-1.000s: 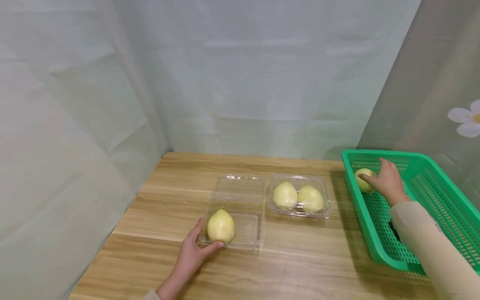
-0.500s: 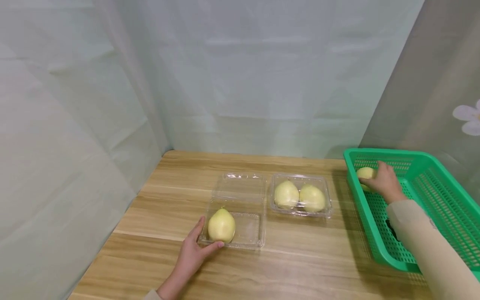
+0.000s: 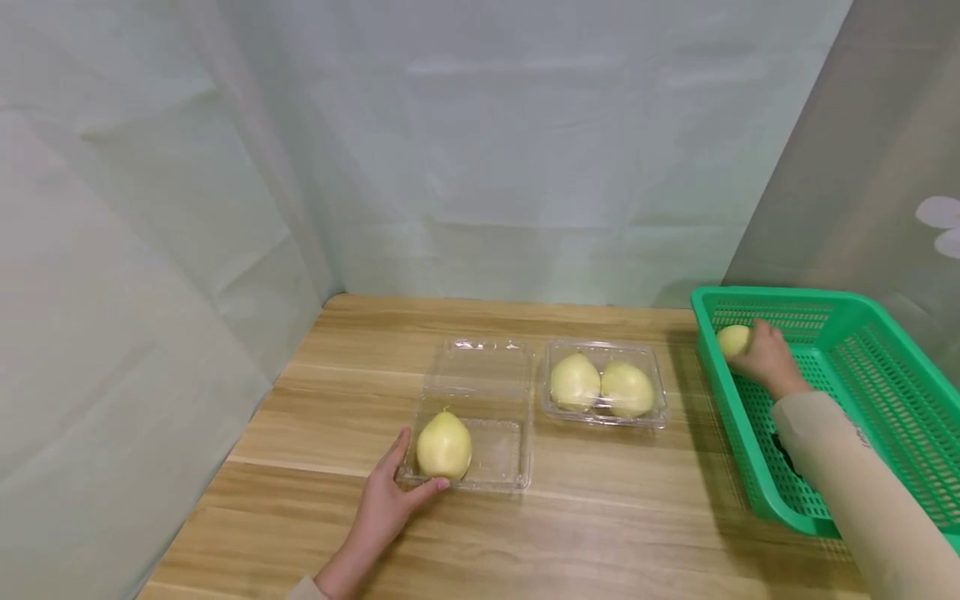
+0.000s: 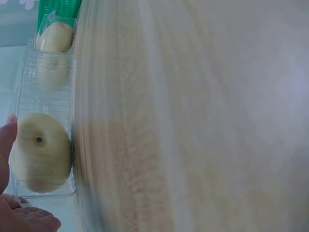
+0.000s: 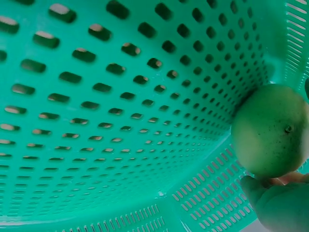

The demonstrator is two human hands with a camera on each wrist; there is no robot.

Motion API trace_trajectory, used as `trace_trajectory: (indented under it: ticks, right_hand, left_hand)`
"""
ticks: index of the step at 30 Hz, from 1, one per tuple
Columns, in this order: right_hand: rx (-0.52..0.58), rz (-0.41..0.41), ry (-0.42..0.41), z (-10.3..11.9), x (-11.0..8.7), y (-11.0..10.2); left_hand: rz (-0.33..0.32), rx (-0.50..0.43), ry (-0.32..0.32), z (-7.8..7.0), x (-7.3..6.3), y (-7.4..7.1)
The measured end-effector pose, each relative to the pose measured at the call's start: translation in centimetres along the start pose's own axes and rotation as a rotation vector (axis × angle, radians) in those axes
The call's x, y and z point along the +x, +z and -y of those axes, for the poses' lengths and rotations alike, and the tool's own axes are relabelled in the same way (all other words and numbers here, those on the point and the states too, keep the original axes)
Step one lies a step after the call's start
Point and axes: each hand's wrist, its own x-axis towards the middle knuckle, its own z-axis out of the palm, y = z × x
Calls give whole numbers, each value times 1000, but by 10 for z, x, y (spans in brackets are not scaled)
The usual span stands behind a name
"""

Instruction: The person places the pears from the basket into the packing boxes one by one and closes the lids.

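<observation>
An open clear plastic clamshell (image 3: pixel 491 457) lies on the table with one yellow-green pear (image 3: pixel 444 446) in its left half. My left hand (image 3: pixel 381 500) rests at its near left corner, thumb along the front edge and fingers by the left side; the left wrist view shows these fingers (image 4: pixel 34 220) loose beside the container. Inside the green plastic basket (image 3: pixel 750 450), my right hand (image 3: pixel 768 362) holds another pear (image 5: pixel 268 130) near the back left corner. The thumb (image 5: pixel 275 198) lies against its lower side in the right wrist view; most of the fingers are out of frame.
A closed clear clamshell (image 3: pixel 604 408) with two pears stands between the open one and the basket. A small dark object (image 3: pixel 783 454) lies on the basket floor, partly behind the right sleeve. Pale curtains (image 3: pixel 525 167) hang behind the wooden table (image 3: pixel 300 483).
My right hand has closed its fingers and thumb around the pear in the basket, and the pear has shifted slightly toward the back. My left hand has stayed at the clamshell's corner.
</observation>
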Motion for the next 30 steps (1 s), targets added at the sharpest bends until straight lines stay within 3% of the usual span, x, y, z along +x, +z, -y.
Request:
trace_trajectory:
  ticks: [30]
  right_hand:
    - [2, -7, 0, -7, -4, 5]
  left_hand:
    - [16, 4, 8, 0, -5, -3]
